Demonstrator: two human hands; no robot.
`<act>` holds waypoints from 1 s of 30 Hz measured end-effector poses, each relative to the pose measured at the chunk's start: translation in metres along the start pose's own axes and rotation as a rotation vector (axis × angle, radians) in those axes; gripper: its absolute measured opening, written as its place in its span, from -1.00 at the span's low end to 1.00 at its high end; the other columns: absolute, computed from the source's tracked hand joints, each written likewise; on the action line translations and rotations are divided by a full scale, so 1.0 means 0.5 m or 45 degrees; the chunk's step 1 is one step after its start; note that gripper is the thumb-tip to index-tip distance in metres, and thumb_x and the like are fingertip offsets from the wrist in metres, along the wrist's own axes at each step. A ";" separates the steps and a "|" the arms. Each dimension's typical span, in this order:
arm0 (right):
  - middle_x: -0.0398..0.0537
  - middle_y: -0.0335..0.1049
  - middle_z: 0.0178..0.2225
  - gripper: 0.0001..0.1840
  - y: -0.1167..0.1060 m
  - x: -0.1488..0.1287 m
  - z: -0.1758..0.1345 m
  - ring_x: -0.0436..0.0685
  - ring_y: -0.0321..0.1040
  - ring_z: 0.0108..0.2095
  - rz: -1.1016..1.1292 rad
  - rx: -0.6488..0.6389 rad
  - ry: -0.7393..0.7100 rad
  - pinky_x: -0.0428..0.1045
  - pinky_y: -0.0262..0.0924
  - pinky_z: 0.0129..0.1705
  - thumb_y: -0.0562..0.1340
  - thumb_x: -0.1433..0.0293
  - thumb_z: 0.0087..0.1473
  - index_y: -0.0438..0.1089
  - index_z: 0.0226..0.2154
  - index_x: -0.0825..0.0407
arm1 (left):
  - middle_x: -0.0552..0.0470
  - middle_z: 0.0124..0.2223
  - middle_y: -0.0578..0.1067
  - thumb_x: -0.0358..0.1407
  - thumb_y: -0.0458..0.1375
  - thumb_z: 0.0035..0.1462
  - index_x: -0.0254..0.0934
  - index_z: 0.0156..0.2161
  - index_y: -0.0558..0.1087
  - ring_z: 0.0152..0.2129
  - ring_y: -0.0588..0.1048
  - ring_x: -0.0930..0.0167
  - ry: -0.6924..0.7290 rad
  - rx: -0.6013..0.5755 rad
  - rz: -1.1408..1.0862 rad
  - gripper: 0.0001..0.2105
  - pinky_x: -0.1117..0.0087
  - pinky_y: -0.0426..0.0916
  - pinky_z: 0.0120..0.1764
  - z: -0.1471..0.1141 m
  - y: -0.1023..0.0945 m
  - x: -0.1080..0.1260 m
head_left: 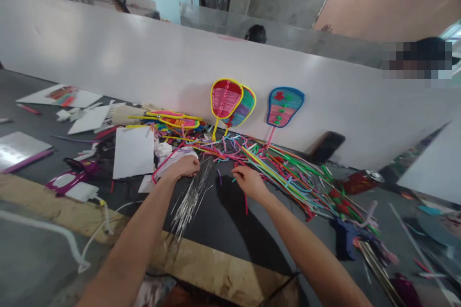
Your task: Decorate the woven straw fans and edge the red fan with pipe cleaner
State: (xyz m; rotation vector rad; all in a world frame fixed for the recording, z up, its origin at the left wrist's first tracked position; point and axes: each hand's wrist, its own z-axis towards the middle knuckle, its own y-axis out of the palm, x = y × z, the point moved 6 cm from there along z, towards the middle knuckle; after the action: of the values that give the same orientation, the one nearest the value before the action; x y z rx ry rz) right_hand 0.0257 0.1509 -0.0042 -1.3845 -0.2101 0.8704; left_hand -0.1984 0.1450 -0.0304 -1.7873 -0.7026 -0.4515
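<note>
My left hand (188,167) is closed at the edge of a crumpled white cloth (176,157), beside a bundle of thin silvery wires (190,204). Whatever its fingers may hold is hidden. My right hand (250,182) is pinched over the dark tabletop, with a red pipe cleaner (247,204) at its fingers that shows again below the palm. A short purple pipe cleaner piece (219,177) lies between the hands. Right of my right hand spreads a heap of coloured pipe cleaners (284,172).
Fan-shaped pipe cleaner pieces (226,98) and a blue-edged one (285,107) lean on the white partition (162,57). A phone (327,147) and a red can (362,181) stand right. Left are a white card (133,152) and a purple glue gun (74,177). People sit beyond the partition.
</note>
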 end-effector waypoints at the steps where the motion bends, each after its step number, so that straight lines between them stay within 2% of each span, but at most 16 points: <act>1: -0.09 0.49 -0.26 -0.74 0.018 -0.024 0.014 0.06 0.40 -0.25 0.009 -0.030 -0.034 -0.05 0.29 -0.19 0.04 0.46 0.16 0.42 -0.22 0.01 | 0.13 -0.70 0.31 -0.34 0.02 -0.16 -0.29 -0.63 0.35 -0.71 0.30 0.49 0.008 0.010 0.033 -0.87 0.50 0.15 -0.57 -0.001 -0.002 0.002; 5: -0.06 0.42 -0.08 -0.64 0.075 -0.105 0.049 0.07 0.33 -0.13 -0.012 -0.130 -0.215 -0.05 0.22 -0.08 0.03 0.54 0.14 0.37 -0.06 0.00 | 0.10 -0.66 0.36 -0.38 0.02 -0.15 -0.28 -0.58 0.40 -0.63 0.35 0.45 0.057 0.073 0.221 -0.87 0.47 0.18 -0.50 -0.011 -0.018 0.018; 7: -0.08 0.33 0.04 -0.52 0.091 -0.131 0.055 0.07 0.26 -0.08 -0.045 -0.182 -0.331 -0.04 0.17 -0.03 0.05 0.59 0.10 0.29 0.05 -0.05 | 0.08 -0.61 0.42 -0.40 0.02 -0.15 -0.28 -0.54 0.43 -0.57 0.38 0.43 0.064 0.091 0.296 -0.86 0.47 0.19 -0.45 -0.015 -0.023 0.025; 9: -0.07 0.28 0.08 -0.48 0.101 -0.143 0.054 0.11 0.22 -0.09 -0.103 -0.231 -0.417 -0.03 0.19 -0.07 0.06 0.59 0.09 0.24 0.10 -0.07 | 0.05 -0.57 0.46 -0.40 0.02 -0.13 -0.29 -0.51 0.45 -0.53 0.41 0.42 0.056 0.095 0.353 -0.85 0.46 0.21 -0.42 -0.018 -0.025 0.028; 13: 0.00 0.37 -0.08 -0.60 0.103 -0.134 0.047 0.14 0.19 -0.12 -0.217 -0.279 -0.480 0.00 0.21 -0.11 0.03 0.53 0.17 0.28 0.04 -0.02 | -0.01 -0.46 0.53 -0.41 0.02 -0.09 -0.30 -0.43 0.48 -0.44 0.47 0.38 0.037 0.109 0.434 -0.82 0.45 0.24 -0.37 -0.018 -0.024 0.025; 17: 0.03 0.37 -0.18 -0.69 0.096 -0.122 0.041 0.15 0.17 -0.12 -0.296 -0.279 -0.512 0.01 0.19 -0.14 0.03 0.48 0.20 0.32 -0.03 -0.01 | -0.10 -0.25 0.56 -0.36 0.03 -0.02 -0.30 -0.27 0.49 -0.27 0.49 0.30 0.037 0.144 0.488 -0.78 0.42 0.28 -0.26 -0.021 -0.020 0.025; 21: 0.01 0.37 -0.23 -0.73 0.097 -0.123 0.037 0.15 0.17 -0.16 -0.345 -0.275 -0.590 0.00 0.18 -0.19 0.04 0.42 0.22 0.35 -0.08 -0.01 | -0.22 -0.08 0.50 -0.20 0.08 0.03 -0.38 0.00 0.35 -0.15 0.47 0.21 0.067 0.162 0.511 -0.57 0.34 0.30 -0.15 -0.038 -0.009 0.036; 24: 0.01 0.37 -0.25 -0.72 0.102 -0.124 0.036 0.15 0.17 -0.17 -0.362 -0.261 -0.634 0.00 0.16 -0.21 0.02 0.40 0.24 0.36 -0.08 0.00 | -0.28 0.01 0.42 -0.14 0.09 0.03 -0.39 0.09 0.26 -0.08 0.43 0.16 0.111 0.158 0.527 -0.47 0.26 0.29 -0.09 -0.058 0.000 0.049; 28: 0.00 0.35 -0.18 -0.66 0.101 -0.126 0.032 0.15 0.17 -0.16 -0.380 -0.251 -0.677 -0.02 0.15 -0.24 0.03 0.38 0.23 0.28 0.04 -0.07 | -0.25 0.09 0.36 -0.29 0.04 0.06 -0.35 0.10 0.25 0.04 0.34 0.18 0.222 0.129 0.537 -0.54 0.24 0.23 0.02 -0.085 0.011 0.068; 30: 0.00 0.35 -0.19 -0.66 0.098 -0.130 0.029 0.13 0.18 -0.19 -0.402 -0.268 -0.702 -0.04 0.15 -0.28 0.04 0.38 0.23 0.28 0.04 -0.08 | -0.24 0.14 0.31 -0.40 -0.01 0.06 -0.34 0.10 0.25 0.11 0.27 0.21 0.275 0.114 0.536 -0.56 0.25 0.19 0.07 -0.097 0.018 0.074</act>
State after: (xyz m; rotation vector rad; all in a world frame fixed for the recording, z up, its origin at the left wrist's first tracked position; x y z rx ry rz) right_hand -0.0475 0.1176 -0.0227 -1.2294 -0.9400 0.9645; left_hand -0.1627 0.1062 0.0017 -1.7124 -0.1832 -0.3145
